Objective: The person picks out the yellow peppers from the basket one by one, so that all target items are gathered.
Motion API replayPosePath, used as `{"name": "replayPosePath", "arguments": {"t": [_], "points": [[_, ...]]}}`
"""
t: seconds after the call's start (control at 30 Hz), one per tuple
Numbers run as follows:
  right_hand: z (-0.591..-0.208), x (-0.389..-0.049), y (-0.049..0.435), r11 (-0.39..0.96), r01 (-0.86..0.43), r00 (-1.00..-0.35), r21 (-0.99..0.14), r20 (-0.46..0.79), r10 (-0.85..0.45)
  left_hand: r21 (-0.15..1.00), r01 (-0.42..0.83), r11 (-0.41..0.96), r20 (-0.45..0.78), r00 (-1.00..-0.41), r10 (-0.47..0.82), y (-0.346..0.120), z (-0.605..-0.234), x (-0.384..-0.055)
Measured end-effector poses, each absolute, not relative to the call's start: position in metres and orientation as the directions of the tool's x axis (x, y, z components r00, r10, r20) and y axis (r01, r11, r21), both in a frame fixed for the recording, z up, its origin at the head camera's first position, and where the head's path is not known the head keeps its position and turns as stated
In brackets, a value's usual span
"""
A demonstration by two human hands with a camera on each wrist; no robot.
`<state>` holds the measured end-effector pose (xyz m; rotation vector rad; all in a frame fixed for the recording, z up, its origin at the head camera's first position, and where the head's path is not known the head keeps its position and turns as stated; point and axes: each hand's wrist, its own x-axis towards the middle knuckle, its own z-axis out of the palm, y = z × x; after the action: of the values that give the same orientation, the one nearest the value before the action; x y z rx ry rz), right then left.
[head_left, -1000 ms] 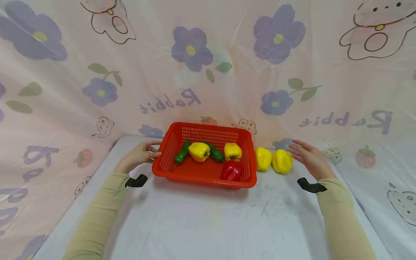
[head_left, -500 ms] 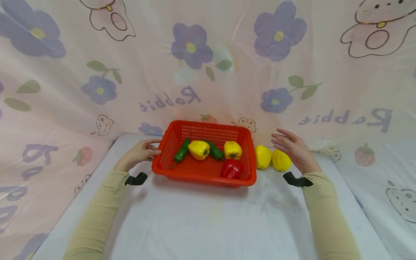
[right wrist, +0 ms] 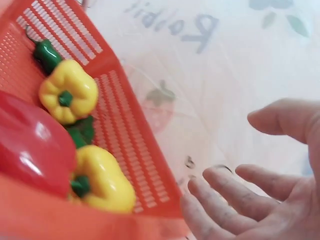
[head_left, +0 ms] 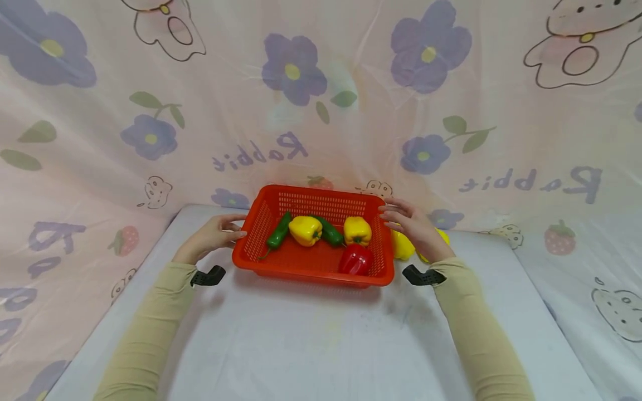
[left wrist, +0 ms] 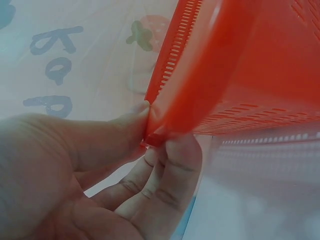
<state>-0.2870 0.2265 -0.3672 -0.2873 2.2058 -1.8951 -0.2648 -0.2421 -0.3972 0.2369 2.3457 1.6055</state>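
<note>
A red plastic basket (head_left: 311,275) with slotted sides stands near the back of the table. My left hand (head_left: 213,236) pinches its left rim, thumb above and fingers beneath, as the left wrist view shows. In the basket lie two green peppers (head_left: 278,233), two yellow bell peppers (head_left: 305,230) and a red bell pepper (head_left: 356,259). By the right rim is my right hand (head_left: 415,227), its fingers extended and spread in the right wrist view. Behind that hand, partly hidden, two more yellow bell peppers (head_left: 402,246) sit outside the basket.
White cloth covers the table (head_left: 311,345). A pale curtain (head_left: 341,150) printed with flowers and rabbits hangs right behind the basket and along both sides. Each wrist carries a black camera mount (head_left: 208,276).
My right hand has moved left, from beyond the loose yellow bell peppers to the basket's right rim, and now partly covers those peppers. The left hand keeps its pinch on the basket.
</note>
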Motion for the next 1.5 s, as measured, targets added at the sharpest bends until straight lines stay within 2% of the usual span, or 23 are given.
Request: {"name": "replayPosePath", "arguments": {"t": [0.37,1.5], "points": [[-0.374,-0.292,0.184,0.124,-0.013,-0.911,-0.992,-0.039,-0.411,0.930,-0.028,0.367,-0.143,-0.946,0.291,-0.242,-0.400,-0.268],[-0.396,-0.325,0.114,0.263,0.109,-0.849,-0.959,-0.227,-0.477,0.933,-0.025,0.359,-0.138,-0.947,0.292,-0.240,-0.399,-0.267]]}}
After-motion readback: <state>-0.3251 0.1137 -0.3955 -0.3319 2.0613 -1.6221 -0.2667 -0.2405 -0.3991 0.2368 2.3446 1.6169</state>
